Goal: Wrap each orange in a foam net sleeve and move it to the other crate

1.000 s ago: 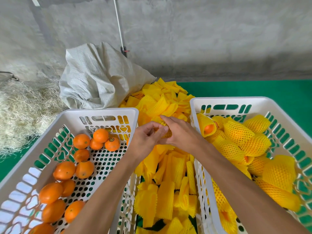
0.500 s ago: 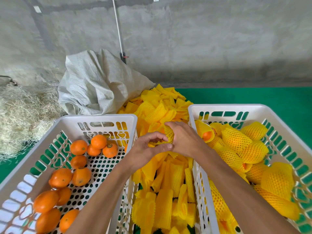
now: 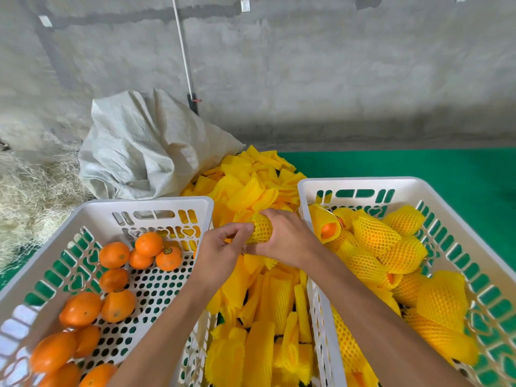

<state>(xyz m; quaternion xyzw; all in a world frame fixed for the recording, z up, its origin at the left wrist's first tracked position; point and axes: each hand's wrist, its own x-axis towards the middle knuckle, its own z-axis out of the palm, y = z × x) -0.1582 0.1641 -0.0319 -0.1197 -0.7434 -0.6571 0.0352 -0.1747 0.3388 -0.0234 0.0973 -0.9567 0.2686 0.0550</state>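
Gripping one netted orange [image 3: 261, 229], both hands clamp it between two crates; twelve bare oranges [image 3: 114, 255] wait.

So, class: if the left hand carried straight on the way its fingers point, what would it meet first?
The left hand points right, toward the netted orange in the right hand; its fingertips look already at the net, though depth is unclear.

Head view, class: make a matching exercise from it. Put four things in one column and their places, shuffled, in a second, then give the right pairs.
Things:
1. bare oranges
2. netted oranges
3. empty foam sleeves
4. woven sack

Places:
A. heaped between the two crates
B. against the wall, behind the left crate
C. in the right crate
D. in the left crate

Pairs: 1-D, 2-C, 3-A, 4-B
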